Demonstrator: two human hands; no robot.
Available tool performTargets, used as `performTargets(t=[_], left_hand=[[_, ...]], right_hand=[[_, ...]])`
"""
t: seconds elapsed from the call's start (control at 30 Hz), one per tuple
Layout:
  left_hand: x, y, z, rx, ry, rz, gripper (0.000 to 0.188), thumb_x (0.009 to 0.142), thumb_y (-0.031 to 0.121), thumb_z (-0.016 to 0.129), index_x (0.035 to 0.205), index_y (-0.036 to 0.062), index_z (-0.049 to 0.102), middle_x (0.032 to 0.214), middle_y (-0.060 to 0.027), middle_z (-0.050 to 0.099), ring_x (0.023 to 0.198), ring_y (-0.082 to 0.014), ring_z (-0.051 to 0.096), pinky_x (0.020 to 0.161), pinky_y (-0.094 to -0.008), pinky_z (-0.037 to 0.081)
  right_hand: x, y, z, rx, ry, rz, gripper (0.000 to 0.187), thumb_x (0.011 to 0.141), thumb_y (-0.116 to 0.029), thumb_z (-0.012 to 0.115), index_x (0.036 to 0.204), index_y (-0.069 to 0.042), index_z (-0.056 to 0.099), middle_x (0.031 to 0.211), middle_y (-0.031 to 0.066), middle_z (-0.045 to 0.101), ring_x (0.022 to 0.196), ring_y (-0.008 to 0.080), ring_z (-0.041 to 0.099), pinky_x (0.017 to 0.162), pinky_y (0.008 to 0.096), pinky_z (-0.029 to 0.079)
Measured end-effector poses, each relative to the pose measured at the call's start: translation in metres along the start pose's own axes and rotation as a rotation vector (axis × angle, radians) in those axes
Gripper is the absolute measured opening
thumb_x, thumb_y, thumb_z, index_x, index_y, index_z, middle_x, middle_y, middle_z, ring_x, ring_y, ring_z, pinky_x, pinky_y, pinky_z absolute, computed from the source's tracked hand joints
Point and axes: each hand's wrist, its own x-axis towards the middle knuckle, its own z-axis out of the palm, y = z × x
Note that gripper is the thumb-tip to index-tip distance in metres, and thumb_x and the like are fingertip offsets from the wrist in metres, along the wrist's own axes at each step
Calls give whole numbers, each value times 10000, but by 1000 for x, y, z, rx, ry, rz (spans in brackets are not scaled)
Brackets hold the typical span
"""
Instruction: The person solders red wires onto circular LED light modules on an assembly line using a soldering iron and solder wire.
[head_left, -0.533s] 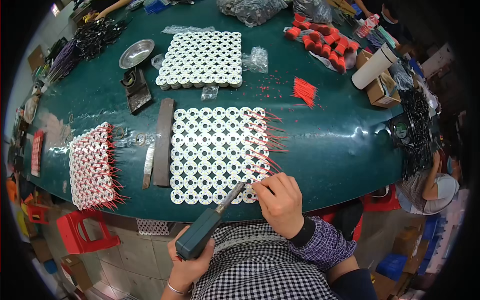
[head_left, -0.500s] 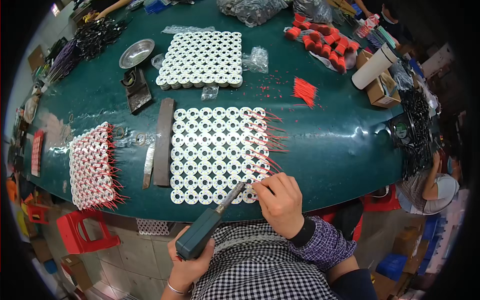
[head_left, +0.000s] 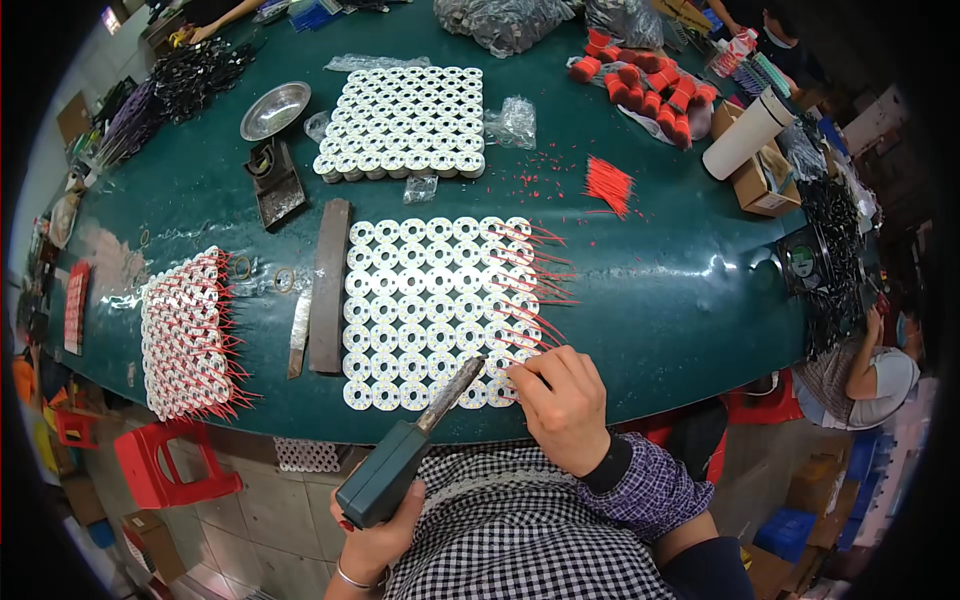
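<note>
In front of me lies a panel of round white LED boards (head_left: 411, 310), each with a hole in its middle. Red wires (head_left: 548, 290) stick out from its right-hand columns. My left hand (head_left: 385, 530) is closed round the dark green handle of a soldering iron (head_left: 385, 475). The iron's tip is over the panel's near rows, slightly left of my right fingertips. My right hand (head_left: 565, 408) is pinched at the near right part of the panel, on a thin red wire mostly hidden by the fingers.
A brown bar (head_left: 329, 285) and a flat blade (head_left: 299, 335) lie left of the panel. Farther left is a wired panel (head_left: 185, 335). Behind are stacked boards (head_left: 410, 120), a metal bowl (head_left: 275, 110), a dark holder (head_left: 275, 185), loose red wires (head_left: 609, 186) and a white bottle (head_left: 747, 133).
The soldering iron has drawn back a little to the left, its tip parting from my right fingertips. My right hand has barely moved. The view has shifted slightly.
</note>
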Motion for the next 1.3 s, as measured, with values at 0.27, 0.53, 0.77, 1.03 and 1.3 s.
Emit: performTargets(t=[0.27,0.53,0.77,1.03,1.3], left_hand=[[12,7,8,-22,-78,14,209,767,22,798,951,-37,718,822,-88,691,642,-142,637,567,-275,504],[18,10,14,-44,-142,-10,198,781,-17,767,967,-45,706,832,-68,671,666,-95,599,571,-248,468],[21,11,13,-7,-173,17,186,787,-12,762,958,-52,699,815,-68,664,651,-94,590,563,-249,461],[-1,-6,8,-30,-37,-99,204,796,55,814,967,-15,727,836,-75,689,652,-143,624,578,-289,501],[16,-22,-1,-154,175,48,482,820,-107,689,1282,-40,570,1104,-123,687,551,-89,530,450,-233,417]], right_hand=[[2,2,-3,10,31,38,257,752,-14,704,1009,-26,712,938,48,640,897,229,612,761,356,484],[1,5,-1,-12,-22,15,256,759,-13,692,1015,-4,706,960,65,639,908,230,615,745,355,488],[1,6,1,-7,-16,8,268,746,-12,698,1014,-2,705,941,64,625,895,229,610,735,354,486],[2,6,2,0,2,2,250,741,-16,704,991,-12,707,922,58,615,878,223,603,712,347,477],[0,16,-5,-2,10,1,236,751,4,684,985,-17,704,909,60,610,854,223,605,683,346,475]])
